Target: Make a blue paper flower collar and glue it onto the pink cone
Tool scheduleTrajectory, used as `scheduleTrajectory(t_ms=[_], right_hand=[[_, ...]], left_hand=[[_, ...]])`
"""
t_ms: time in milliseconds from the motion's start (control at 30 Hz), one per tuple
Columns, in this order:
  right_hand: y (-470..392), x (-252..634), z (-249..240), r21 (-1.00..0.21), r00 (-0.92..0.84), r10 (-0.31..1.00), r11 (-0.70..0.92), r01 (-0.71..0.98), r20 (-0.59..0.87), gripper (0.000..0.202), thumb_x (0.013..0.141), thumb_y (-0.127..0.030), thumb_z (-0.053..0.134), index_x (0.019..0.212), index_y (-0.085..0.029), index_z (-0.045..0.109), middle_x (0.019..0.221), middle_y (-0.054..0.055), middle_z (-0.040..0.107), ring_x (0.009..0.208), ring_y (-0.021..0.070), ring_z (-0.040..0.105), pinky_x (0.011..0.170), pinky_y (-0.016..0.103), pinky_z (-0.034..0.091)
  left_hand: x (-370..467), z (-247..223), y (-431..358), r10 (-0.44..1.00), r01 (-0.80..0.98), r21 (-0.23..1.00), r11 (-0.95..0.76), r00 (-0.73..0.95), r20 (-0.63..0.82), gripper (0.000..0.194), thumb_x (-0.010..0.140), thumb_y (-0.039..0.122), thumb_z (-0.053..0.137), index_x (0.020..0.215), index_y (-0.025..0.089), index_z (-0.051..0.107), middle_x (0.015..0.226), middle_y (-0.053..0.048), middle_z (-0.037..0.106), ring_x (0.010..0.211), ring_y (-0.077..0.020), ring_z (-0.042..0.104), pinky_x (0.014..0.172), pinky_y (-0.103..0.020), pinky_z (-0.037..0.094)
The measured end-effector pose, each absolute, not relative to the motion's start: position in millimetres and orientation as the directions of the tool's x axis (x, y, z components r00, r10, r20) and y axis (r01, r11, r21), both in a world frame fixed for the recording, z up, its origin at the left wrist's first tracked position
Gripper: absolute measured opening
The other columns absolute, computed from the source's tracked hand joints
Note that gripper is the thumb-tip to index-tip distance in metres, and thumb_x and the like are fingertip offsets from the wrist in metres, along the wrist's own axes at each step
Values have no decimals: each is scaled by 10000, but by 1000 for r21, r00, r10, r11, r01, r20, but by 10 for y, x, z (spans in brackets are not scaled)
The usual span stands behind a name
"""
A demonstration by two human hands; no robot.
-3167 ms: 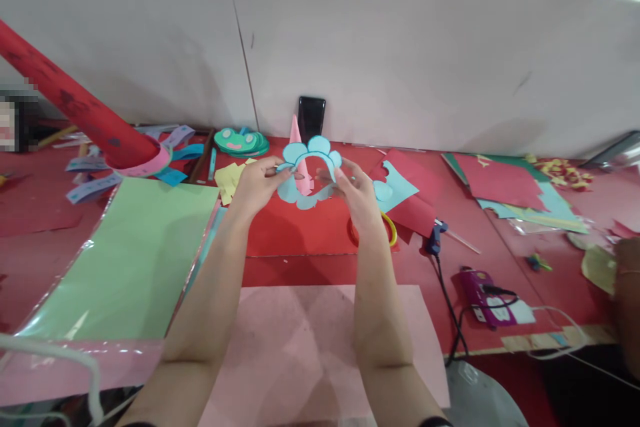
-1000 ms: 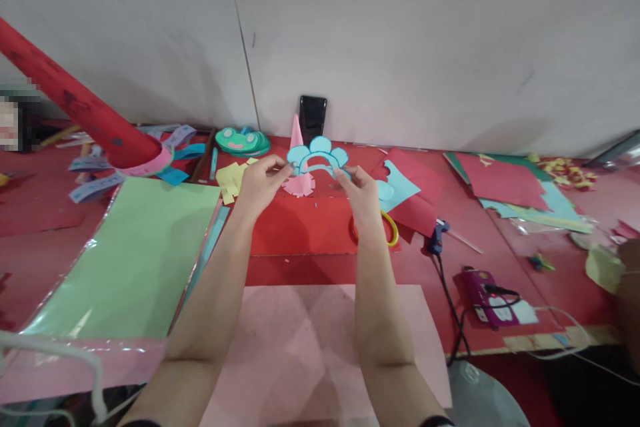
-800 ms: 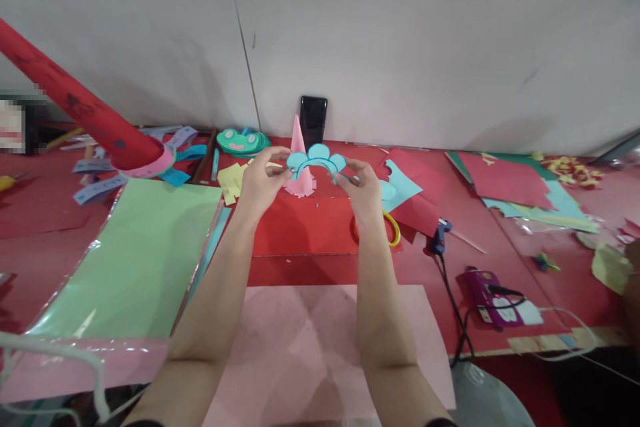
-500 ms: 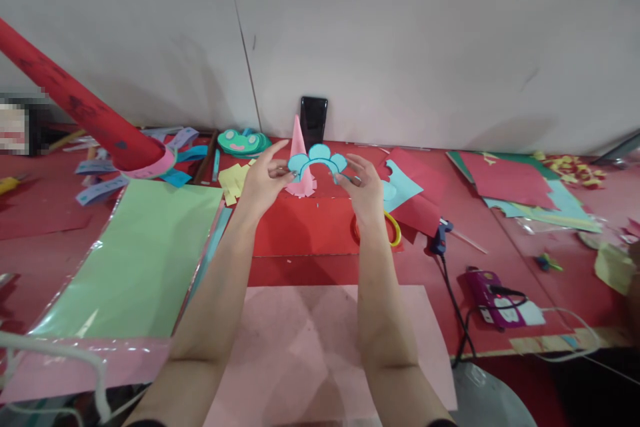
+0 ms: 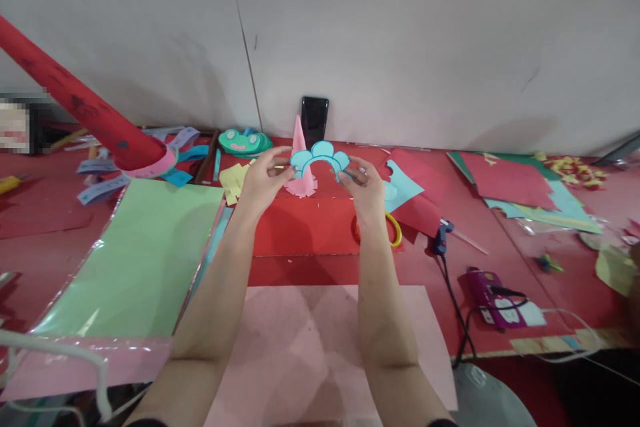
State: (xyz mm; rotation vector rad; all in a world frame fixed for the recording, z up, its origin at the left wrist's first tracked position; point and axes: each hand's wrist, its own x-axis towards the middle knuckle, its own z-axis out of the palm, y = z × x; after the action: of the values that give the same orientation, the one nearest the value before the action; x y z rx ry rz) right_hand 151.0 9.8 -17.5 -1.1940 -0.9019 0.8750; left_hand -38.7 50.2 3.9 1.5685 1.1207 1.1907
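Between both hands I hold up a light-blue paper cutout [image 5: 323,151], an arch with rounded petals outlined in darker blue. My left hand [image 5: 265,180] pinches its left end, and my right hand [image 5: 365,187] pinches the right end. Behind the cutout stands a pink paper cone [image 5: 299,133] with a fringed base, partly covered by it. Below the hands lies a red sheet [image 5: 300,230]. A yellow ring, perhaps a tape roll [image 5: 395,230], is partly hidden by my right wrist.
A phone [image 5: 315,119] leans on the wall. Green frog-face cutouts [image 5: 243,141] lie at the back left, near a green sheet pack [image 5: 135,253] and a long red cone [image 5: 80,93]. At right are a glue gun [image 5: 442,237] with its cord and a purple power strip [image 5: 493,297].
The blue cutout has tilted slightly, so its face shows broader, and has shifted a little to the right. Both hands keep their pinch on it.
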Motion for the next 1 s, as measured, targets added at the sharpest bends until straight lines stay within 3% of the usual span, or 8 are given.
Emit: scheduleTrajectory(t_ms=[133,333,433,600,767,1000], right_hand=[[104,1517,-183,-983,404,910,147,-110,91,393,672,-242,692,1050,-228,585,849,3,730,865,176,703,854,352,549],[110,1513,-202,-988,386,918,132,-81,91,406,711,-334,668,1098,-228,606,945,27,728,921,181,687,873,356,539],[129,1531,-239,-995,405,910,97,2,89,348,759,-452,611,1006,-216,670,1019,34,712,1040,190,643,920,334,510],[129,1543,-243,-996,381,923,25,81,54,410,777,-570,545,791,-189,698,857,33,705,913,192,653,833,321,517],[105,1524,-188,-989,333,936,79,124,117,291,717,-469,654,808,-195,695,749,15,689,764,154,631,725,288,501],[124,1538,-204,-988,370,920,81,133,126,229,717,-419,657,772,-197,677,683,-11,652,703,128,593,708,282,481]], left_hand=[[-383,18,510,970,240,943,-230,139,201,244,725,264,663,957,190,648,981,-49,701,864,-190,678,746,-316,571],[-390,54,501,929,376,850,-369,154,336,93,742,286,649,764,197,635,1218,-63,627,1147,-234,567,925,-370,491],[-405,54,512,922,445,809,-383,134,362,110,766,298,621,713,203,599,1119,-43,674,1103,-223,590,959,-364,457],[-408,32,523,963,337,902,-269,110,246,154,783,353,579,731,208,569,752,1,700,762,-170,666,704,-265,517],[-395,33,517,983,226,959,-174,100,155,194,773,400,607,757,215,551,626,3,680,619,-167,654,594,-257,523],[-407,73,498,985,338,926,-170,51,163,237,751,438,640,765,209,583,591,18,652,566,-154,633,494,-216,462]])
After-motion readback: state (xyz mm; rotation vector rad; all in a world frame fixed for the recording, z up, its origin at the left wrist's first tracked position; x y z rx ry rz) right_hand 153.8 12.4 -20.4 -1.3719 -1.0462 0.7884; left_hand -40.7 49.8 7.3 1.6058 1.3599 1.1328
